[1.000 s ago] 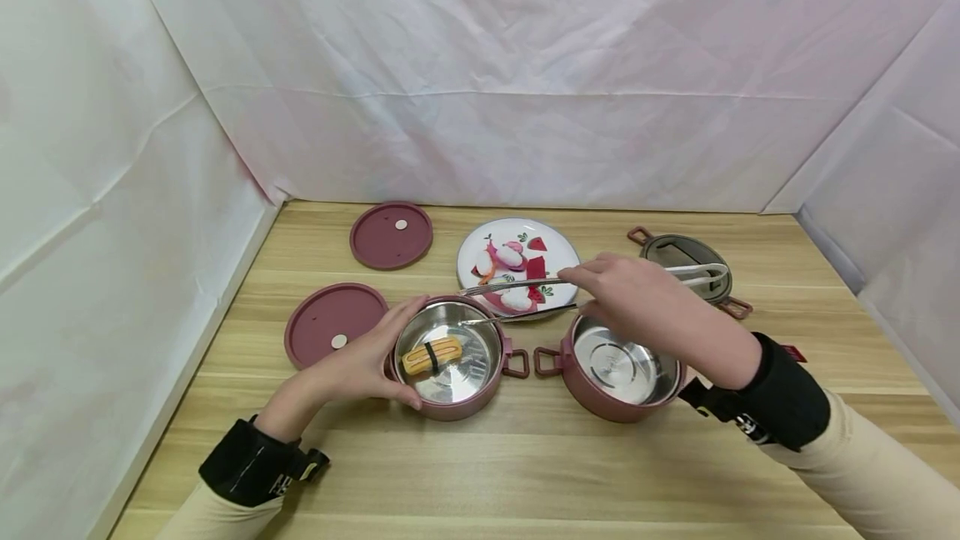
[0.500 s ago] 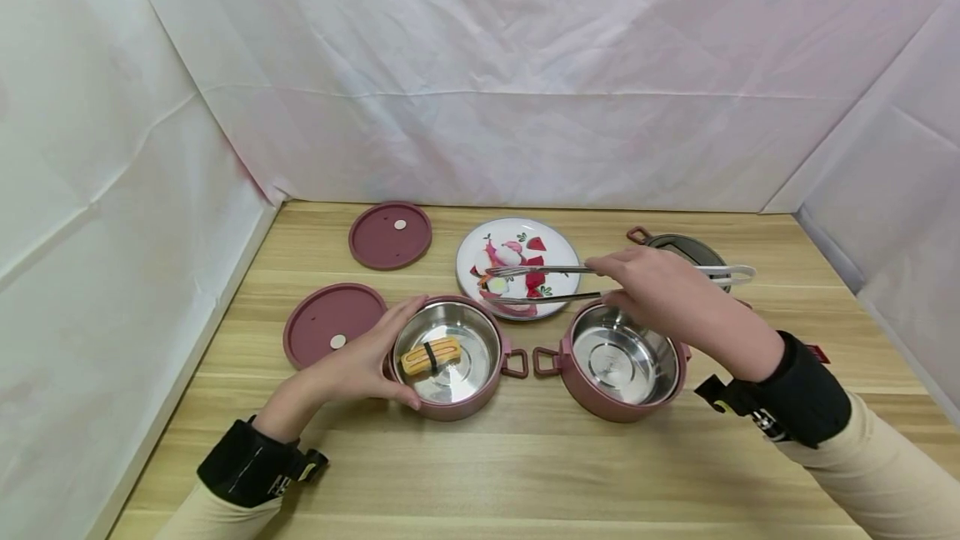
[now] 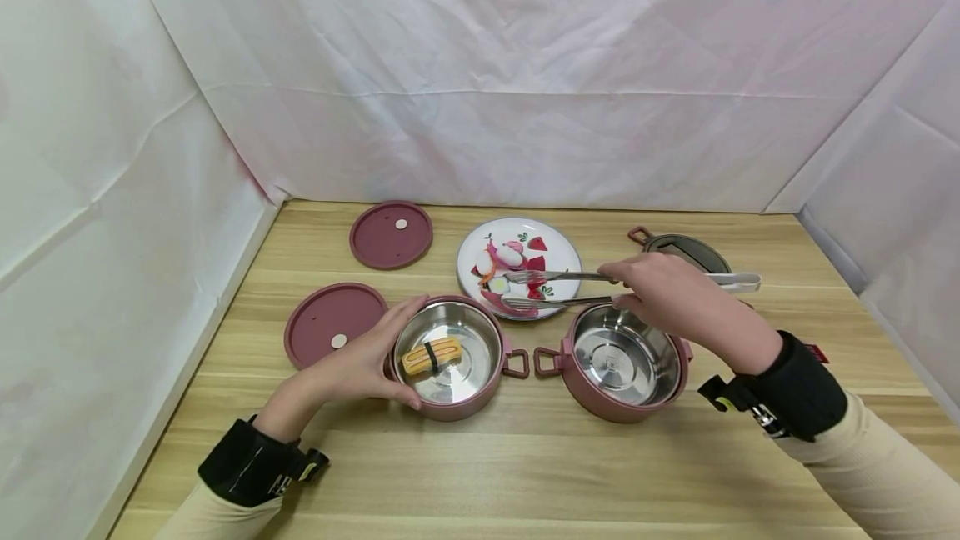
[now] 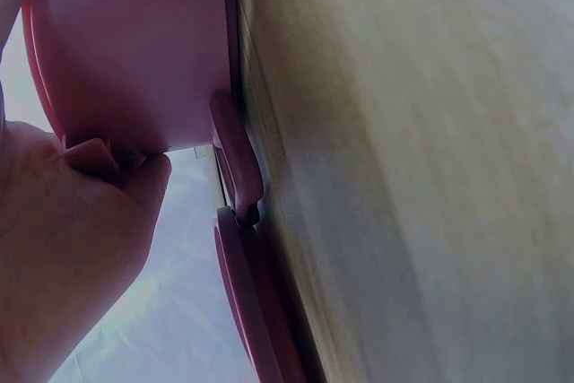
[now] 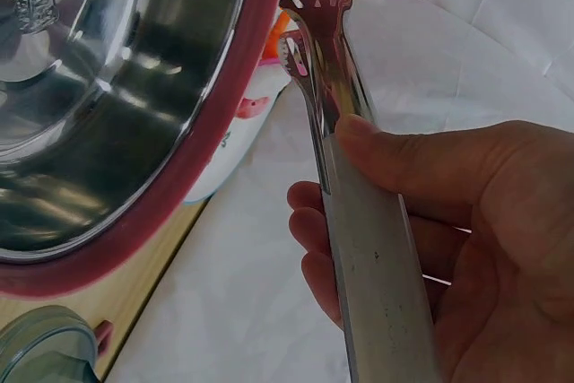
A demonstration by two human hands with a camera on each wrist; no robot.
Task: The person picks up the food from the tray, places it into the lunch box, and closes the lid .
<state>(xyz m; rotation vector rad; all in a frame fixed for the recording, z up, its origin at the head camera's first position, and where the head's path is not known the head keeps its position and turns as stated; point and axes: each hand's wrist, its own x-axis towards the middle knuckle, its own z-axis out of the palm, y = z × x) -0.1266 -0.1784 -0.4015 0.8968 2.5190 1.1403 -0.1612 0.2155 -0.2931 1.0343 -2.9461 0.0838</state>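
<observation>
- Left grip (image 3: 363, 361) is clasping the left pot (image 3: 459, 412), near-left of the plate (image 3: 558, 247), probably steadying it.
- Right grip (image 3: 675, 294) is holding spread tongs (image 5: 377, 257) partly over the plate, seemingly extending reach.

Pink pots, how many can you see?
2: the left pot, held by the left hand, with a yellow piece inside, and the right pot, standing beside it.

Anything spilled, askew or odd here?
Nothing stands out. The left pot and right pot sit upright, the banded food lies inside the former, the tongs reach open over the plate. No visible spill or damage.
</observation>
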